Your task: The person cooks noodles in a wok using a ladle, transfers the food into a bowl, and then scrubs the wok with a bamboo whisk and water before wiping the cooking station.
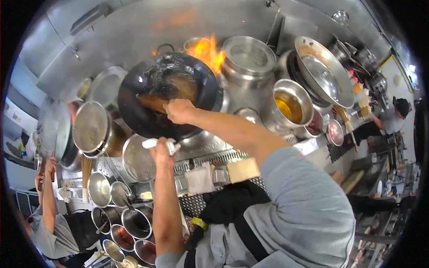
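Note:
A large black wok (134, 109) sits tilted over the stove, with a wet, shiny inside. My right hand (180, 110) reaches into it, fingers closed around a brown bamboo wok brush (151, 102) whose bristles press against the wok's surface. At the wok's near rim, my left hand (162, 152) is closed on a folded white cloth (170, 146). Whether the cloth wraps a wok handle is hidden. Orange flames (209, 53) rise just behind the wok's right side.
To the right stand a lidded steel pot (248, 60), a pot of yellow oil (288, 107) and a wide steel bowl (324, 71). Pots (90, 127) and several seasoning containers (136, 222) lie left. A co-worker (53, 228) works at far left; another person (393, 120) is at far right.

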Available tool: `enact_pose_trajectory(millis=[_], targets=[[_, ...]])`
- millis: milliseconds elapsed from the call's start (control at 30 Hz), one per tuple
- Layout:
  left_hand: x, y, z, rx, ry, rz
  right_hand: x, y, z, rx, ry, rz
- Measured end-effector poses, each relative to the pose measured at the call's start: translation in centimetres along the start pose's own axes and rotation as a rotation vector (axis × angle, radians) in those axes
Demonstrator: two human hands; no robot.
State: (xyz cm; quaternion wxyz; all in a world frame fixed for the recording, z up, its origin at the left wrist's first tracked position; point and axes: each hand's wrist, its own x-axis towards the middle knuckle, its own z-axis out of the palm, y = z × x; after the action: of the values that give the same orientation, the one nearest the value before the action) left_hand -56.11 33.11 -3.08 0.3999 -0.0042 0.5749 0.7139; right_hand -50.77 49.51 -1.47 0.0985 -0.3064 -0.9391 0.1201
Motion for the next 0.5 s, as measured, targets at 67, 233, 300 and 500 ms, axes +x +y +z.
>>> enact_pose_trajectory(millis=[67, 233, 300, 500], targets=[[-1.2, -0.1, 0.7, 0.005, -0.059, -0.012, -5.4, -0.7, -4.1, -0.005, -0.133, -0.202], [-0.1, -0.6, 0.9, -0.01, -0.096, -0.04, -1.7, 4.7, -14.0, -0.589, -0.49, -0.213], [0.3, -0.4, 0.9, -0.027, -0.107, -0.067, 5.5, 7.2, -12.4, -0.658, -0.323, -0.075], [1.1, 0.8, 0.6, 0.009, -0.079, -0.057, 0.2, 6.2, -4.9, -0.4, -0.212, -0.096]])
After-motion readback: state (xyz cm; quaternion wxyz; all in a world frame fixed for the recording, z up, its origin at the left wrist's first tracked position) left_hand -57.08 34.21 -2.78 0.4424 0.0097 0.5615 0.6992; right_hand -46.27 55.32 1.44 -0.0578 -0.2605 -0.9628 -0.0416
